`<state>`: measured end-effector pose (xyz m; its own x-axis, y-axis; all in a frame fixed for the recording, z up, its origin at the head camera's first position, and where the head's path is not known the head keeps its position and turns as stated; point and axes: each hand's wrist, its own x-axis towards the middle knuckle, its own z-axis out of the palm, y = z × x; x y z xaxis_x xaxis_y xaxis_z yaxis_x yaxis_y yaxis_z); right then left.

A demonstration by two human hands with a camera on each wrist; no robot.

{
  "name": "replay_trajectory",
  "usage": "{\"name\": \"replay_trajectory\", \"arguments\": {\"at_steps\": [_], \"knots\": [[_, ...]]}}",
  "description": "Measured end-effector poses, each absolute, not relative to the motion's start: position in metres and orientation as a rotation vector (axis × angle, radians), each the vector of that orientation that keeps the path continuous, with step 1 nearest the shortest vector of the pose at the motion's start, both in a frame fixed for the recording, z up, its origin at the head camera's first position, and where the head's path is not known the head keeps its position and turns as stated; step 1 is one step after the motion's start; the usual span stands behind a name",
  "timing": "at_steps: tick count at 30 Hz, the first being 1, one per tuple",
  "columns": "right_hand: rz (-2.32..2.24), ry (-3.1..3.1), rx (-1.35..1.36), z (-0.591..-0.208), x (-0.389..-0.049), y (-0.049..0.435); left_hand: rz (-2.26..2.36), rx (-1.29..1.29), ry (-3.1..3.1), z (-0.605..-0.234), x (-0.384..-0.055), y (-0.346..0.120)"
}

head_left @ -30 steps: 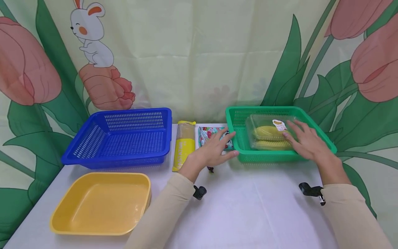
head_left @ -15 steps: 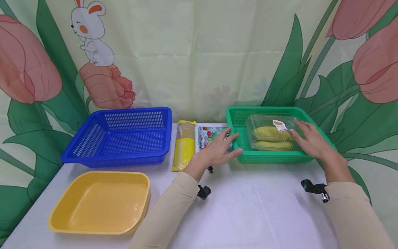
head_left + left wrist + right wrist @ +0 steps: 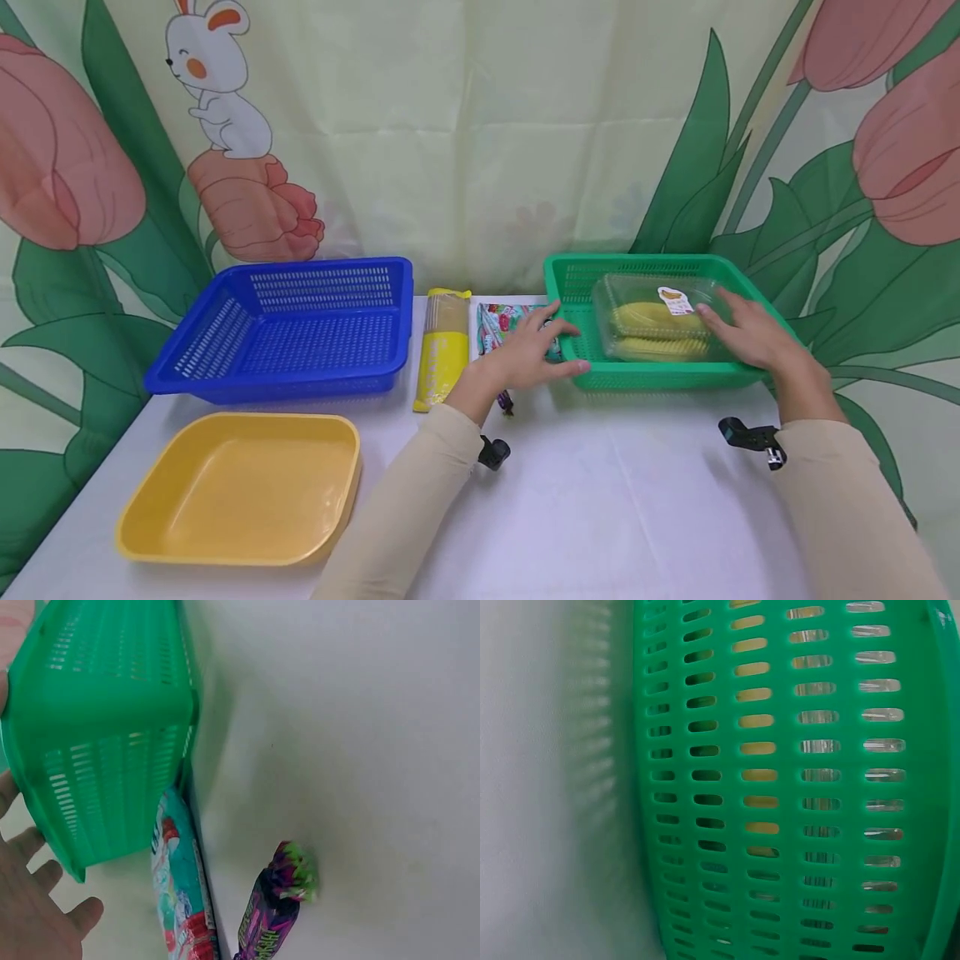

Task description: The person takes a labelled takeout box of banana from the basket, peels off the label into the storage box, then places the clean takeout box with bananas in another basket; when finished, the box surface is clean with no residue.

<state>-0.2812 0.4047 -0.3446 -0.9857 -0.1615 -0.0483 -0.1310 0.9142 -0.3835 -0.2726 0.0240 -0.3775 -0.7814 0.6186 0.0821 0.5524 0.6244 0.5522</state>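
A clear plastic box [image 3: 652, 321] with yellow bananas inside and a banana label on its lid lies in the green basket [image 3: 660, 379]. My right hand [image 3: 761, 337] is at the box's right end, thumb at its near corner and forefinger by the far corner; the other fingers are hidden. Over the basket's left end reaches my left hand [image 3: 525, 350], its fingers spread around the rim and the thumb apart. In the left wrist view the left fingers [image 3: 28, 844] lie by that rim. The right wrist view shows only the basket's slotted side [image 3: 780, 780] and tablecloth.
Beneath the left hand lie a colourful candy bag [image 3: 498, 325] and a purple wrapped sweet [image 3: 270, 907]. Left of them is a long yellow-wrapped packet [image 3: 444, 358]. A blue basket [image 3: 322, 387] and a yellow tub [image 3: 240, 492] stand farther left. A printed curtain hangs behind.
My right hand has shifted right and down from the box's lid to its right end. My left hand has moved slightly right over the green basket's rim. The box has stayed put.
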Motion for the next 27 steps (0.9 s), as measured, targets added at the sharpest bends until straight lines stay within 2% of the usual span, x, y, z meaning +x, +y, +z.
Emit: {"name": "replay_trajectory", "arguments": {"at_steps": [12,27], "knots": [[-0.723,2.858,-0.124,-0.339,-0.277,0.407,0.986,0.965,2.628,-0.375,-0.286,0.023],[-0.97,2.67,-0.14,-0.334,-0.283,0.412,0.733,1.055,2.642,-0.357,-0.298,0.022]]}}
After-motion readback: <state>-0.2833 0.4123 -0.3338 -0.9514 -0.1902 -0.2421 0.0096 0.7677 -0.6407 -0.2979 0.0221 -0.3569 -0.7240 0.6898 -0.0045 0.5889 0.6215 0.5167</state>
